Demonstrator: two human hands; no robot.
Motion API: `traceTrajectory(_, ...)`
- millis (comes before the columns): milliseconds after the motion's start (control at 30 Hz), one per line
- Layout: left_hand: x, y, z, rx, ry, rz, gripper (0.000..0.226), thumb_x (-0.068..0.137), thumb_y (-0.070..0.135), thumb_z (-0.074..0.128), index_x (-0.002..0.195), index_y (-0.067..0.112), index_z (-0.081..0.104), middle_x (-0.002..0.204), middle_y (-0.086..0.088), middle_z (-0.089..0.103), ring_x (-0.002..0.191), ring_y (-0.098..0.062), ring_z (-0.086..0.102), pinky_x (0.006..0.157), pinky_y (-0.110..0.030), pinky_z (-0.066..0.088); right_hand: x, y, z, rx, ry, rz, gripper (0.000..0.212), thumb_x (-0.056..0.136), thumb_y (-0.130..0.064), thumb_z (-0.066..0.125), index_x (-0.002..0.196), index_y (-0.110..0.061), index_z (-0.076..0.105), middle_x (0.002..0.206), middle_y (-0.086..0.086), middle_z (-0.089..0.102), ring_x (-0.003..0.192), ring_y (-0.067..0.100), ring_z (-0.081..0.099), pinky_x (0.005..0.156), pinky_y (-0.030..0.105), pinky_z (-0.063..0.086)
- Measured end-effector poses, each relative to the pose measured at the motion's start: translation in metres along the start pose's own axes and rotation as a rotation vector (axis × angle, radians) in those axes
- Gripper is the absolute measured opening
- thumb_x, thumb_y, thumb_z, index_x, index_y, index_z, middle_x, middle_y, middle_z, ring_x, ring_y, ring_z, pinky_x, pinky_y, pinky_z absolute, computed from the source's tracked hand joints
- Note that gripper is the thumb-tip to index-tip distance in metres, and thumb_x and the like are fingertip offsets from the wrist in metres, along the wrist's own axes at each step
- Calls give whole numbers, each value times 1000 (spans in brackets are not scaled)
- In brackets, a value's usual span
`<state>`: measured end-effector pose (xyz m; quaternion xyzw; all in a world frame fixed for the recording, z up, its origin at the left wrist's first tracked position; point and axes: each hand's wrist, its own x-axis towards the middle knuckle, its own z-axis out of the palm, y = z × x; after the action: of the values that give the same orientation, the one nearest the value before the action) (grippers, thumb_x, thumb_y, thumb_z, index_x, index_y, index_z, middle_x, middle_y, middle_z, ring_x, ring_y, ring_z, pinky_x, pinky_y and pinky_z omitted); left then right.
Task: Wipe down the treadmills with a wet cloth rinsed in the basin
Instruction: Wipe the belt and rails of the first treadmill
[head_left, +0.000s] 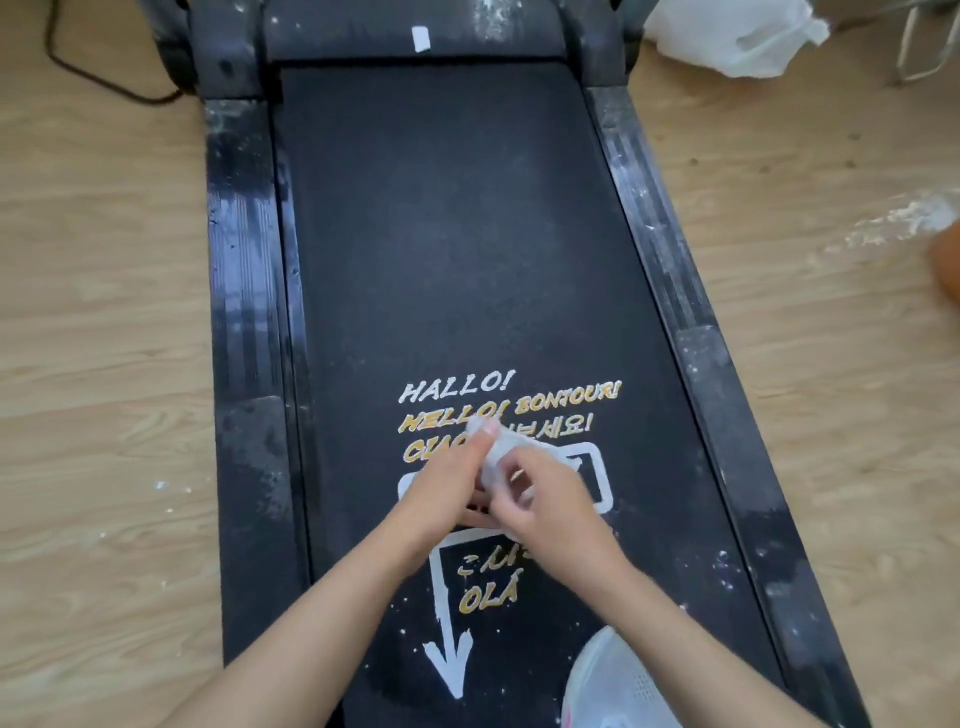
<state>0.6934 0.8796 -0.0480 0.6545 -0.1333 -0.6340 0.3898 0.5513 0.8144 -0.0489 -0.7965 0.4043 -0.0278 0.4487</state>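
Left hand (447, 488) and right hand (550, 506) pinch a pale cloth (496, 454) over the treadmill (457, 234), toward six o'clock. Likely limp and light, best held bunched.

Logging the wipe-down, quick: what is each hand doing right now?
Left hand: grips the white cloth.
Right hand: fingers curled on the same cloth.

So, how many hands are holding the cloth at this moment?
2. The left hand grips the cloth from the left, the right hand holds it from the right, both over the treadmill belt.
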Motion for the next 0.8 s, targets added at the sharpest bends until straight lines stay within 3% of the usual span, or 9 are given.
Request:
traceTrajectory(100,0,-3,-7,-82,137,49,32,99,41,61,85,14,70,81,-5,73,76,-24,71,90,-53,60,-8,-20,14,-50,-80,-168,6,96,-31,63,101,-31,61,94,-19,56,90,6,55,79,31,51)
traceTrajectory(167,0,-3,-17,-78,192,94,21,98,31,60,95,14,74,94,-8,78,91,-33,75,96,-60,56,-11,-20,2,-1,-45,-185,16,98,-28,68,113,-30,68,104,-19,60,99,6,59,83,21,49)
traceTrajectory(300,-5,17,-28,-171,104,202,22,107,20,55,118,19,73,114,-8,78,109,-31,73,98,-52,57,-6,-10,-33,308,222,205,33,97,-28,72,127,-39,63,122,-15,63,109,5,64,86,19,52)
traceTrajectory(367,-8,27,-31,-241,28,244,25,106,16,53,125,16,69,120,-8,76,110,-27,72,93,-47,58,1,-10,-44,642,51,414,31,102,-40,65,133,-34,66,130,-6,70,110,9,71,97,31,55)
traceTrajectory(433,-9,35,-35,-279,-19,259,27,105,14,52,126,15,69,122,-9,74,109,-24,71,92,-47,56,6,-12,-48,940,-82,476,40,104,-40,62,131,-11,70,123,10,74,106,23,71,98,42,54)
traceTrajectory(500,-10,41,-39,-286,-27,263,27,105,13,52,124,16,71,121,-9,75,106,-24,71,87,-47,58,10,-21,-49,972,-53,395,46,102,-38,67,124,2,68,107,20,66,97,30,62,90,46,54)
traceTrajectory(600,-11,44,-43,-185,21,337,26,104,11,56,124,17,71,119,-9,76,106,-27,72,81,-41,58,15,-38,-52,885,129,229,24,101,-31,68,109,-9,76,89,8,74,79,22,68,75,38,56)
traceTrajectory(700,-9,44,-48,-198,60,396,27,104,8,58,127,15,68,122,-9,75,116,-30,71,96,-47,55,15,-50,-61,799,217,103,19,101,-26,67,115,-14,74,94,8,81,82,22,77,70,32,62)
traceTrajectory(800,-8,47,-48,-176,177,406,24,100,13,66,123,17,64,112,-7,78,105,-27,73,97,-49,56,16,-55,-63,738,245,46,17,105,-19,63,118,-14,72,91,7,81,75,15,75,64,26,59)
